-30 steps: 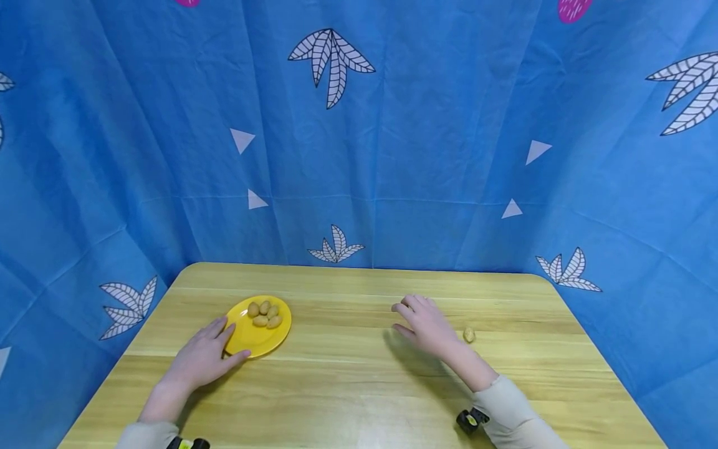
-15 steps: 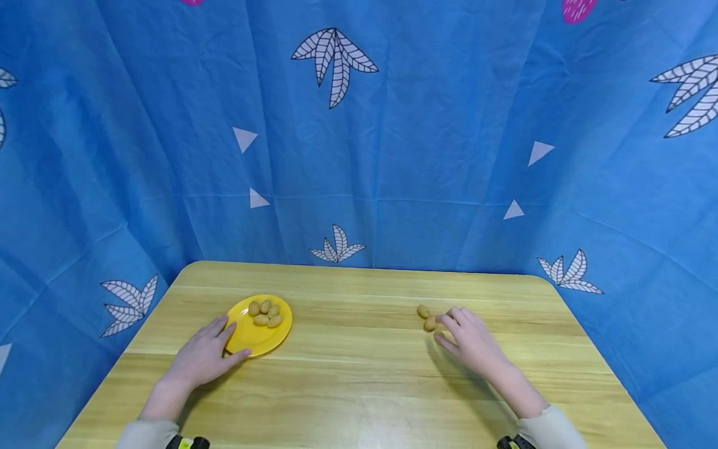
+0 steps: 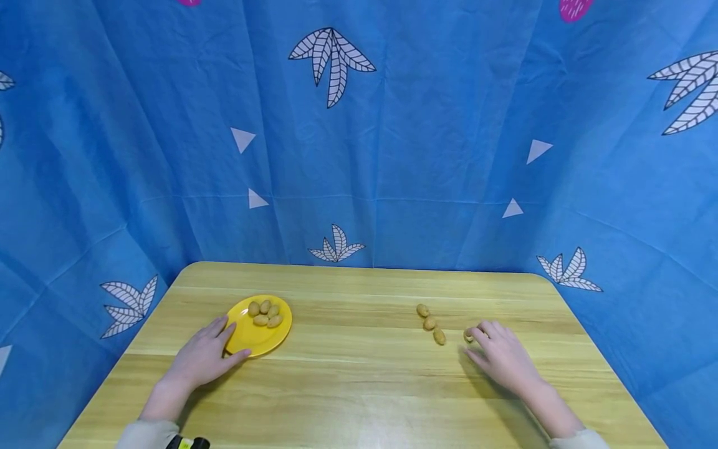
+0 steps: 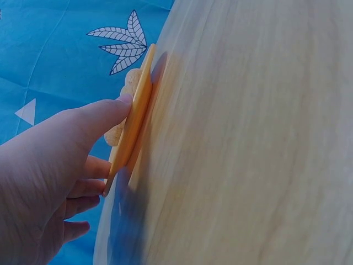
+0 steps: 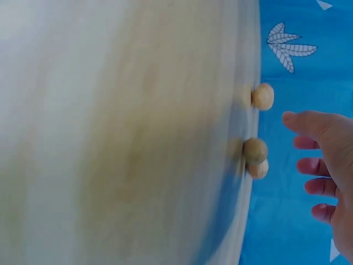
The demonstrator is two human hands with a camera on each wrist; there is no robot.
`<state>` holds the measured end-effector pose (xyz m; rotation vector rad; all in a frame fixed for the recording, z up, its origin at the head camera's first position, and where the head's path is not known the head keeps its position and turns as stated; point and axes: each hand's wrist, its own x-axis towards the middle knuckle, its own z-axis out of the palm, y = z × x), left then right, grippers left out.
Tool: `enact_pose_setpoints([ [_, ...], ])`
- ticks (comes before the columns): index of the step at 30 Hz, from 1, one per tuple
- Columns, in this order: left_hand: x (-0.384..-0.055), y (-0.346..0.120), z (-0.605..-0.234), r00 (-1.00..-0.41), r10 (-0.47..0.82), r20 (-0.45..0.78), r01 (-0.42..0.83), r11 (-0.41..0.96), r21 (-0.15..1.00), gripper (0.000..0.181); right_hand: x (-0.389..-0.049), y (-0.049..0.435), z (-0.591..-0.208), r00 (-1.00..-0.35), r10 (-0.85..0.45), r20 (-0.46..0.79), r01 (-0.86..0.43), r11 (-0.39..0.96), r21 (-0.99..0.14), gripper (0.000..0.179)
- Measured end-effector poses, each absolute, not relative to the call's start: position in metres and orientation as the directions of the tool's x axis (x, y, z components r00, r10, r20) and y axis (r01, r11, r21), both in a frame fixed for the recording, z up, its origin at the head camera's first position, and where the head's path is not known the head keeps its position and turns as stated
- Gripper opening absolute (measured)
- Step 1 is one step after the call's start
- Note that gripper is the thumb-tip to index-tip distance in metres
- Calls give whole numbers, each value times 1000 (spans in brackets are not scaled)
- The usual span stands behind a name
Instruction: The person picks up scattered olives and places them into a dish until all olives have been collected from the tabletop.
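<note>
My left hand (image 3: 201,355) holds the yellow plate (image 3: 252,342) at its near left rim, the thumb and fingers against the edge. On the plate sits a cluster of several tan oval pieces (image 3: 260,320), potato-like or nut-like; their exact kind cannot be told. My right hand (image 3: 502,353) reaches low over the right of the table, fingers loosely bent. A loose tan piece (image 3: 468,335) is right at its fingertips, partly covered. Left of that, three more tan pieces (image 3: 429,323) form a slanting row. The right wrist view shows a gap between the fingers and the pieces (image 5: 255,150).
The wooden table (image 3: 348,374) has rounded far corners. A blue patterned curtain (image 3: 426,162) hangs behind it and along both sides. Wood surface lies between the plate and the row of pieces.
My right hand has moved right, first uncovering the row of tan pieces, then reaching the separate piece. The left hand and the plate have stayed put.
</note>
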<state>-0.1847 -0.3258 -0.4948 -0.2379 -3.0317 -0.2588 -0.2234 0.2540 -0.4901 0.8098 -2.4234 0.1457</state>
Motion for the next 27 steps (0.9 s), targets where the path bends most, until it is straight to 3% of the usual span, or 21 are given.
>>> enact_pose_setpoints([
  [15,-185,-327,-495,-981,157,118,173,973,150,83,-213,267,-493,-727,-514,455,-535,840,92,29],
  [27,-184,-326,-494,-982,156,111,172,973,155,83,-215,264,-496,-736,-522,431,-530,840,114,30],
])
